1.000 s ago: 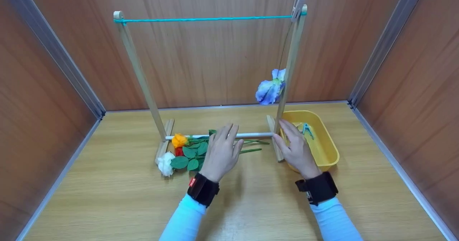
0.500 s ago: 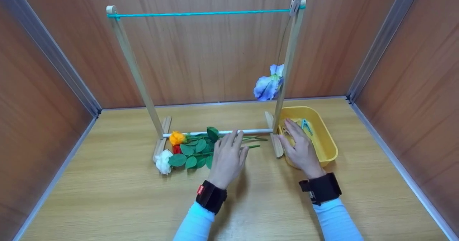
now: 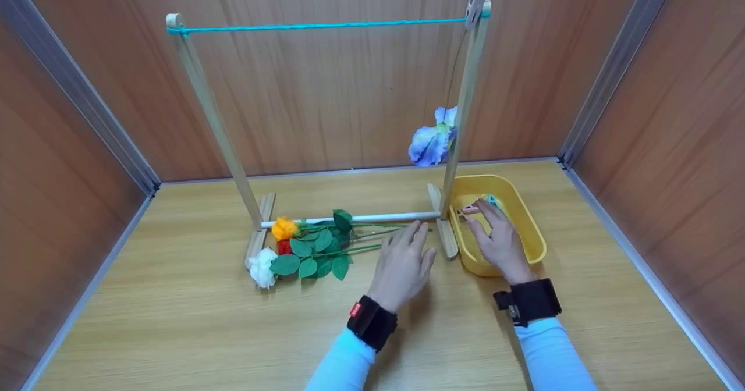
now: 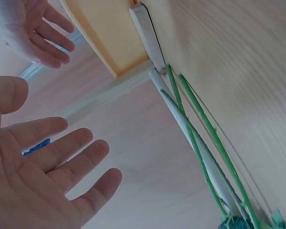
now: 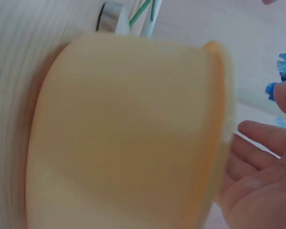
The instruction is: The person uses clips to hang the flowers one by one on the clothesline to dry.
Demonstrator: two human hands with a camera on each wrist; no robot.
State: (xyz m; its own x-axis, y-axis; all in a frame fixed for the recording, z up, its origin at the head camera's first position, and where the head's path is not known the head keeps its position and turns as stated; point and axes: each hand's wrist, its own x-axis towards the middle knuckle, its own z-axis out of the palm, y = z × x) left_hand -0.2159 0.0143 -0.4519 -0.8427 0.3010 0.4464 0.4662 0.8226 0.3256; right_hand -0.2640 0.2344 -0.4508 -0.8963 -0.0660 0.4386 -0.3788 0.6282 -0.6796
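My left hand [image 3: 403,266], fingers spread and holding nothing, hovers near the stem ends of the flowers; in the left wrist view the hand [image 4: 52,167] is apart from the green stems [image 4: 209,129]. My right hand [image 3: 502,245] is over the yellow basket [image 3: 538,245], fingers extended near a pink clip [image 3: 470,209] and a blue clip [image 3: 492,200]. An orange rose [image 3: 284,228], a red one [image 3: 284,246] and a white one [image 3: 263,267] lie at the rack's left foot. A blue-purple flower [image 3: 430,145] hangs upside down from a pale clothespin [image 3: 478,1].
The wooden rack has a left post [image 3: 215,117], a right post [image 3: 468,94], a turquoise string [image 3: 326,26] across the top and a white bar [image 3: 396,217] low down. Wood-grain panels [image 3: 326,100] stand behind and at both sides.
My left hand has moved right, off the leaves towards the stem ends. My right hand has shifted from beside the right post to further over the basket. The view has shifted slightly.
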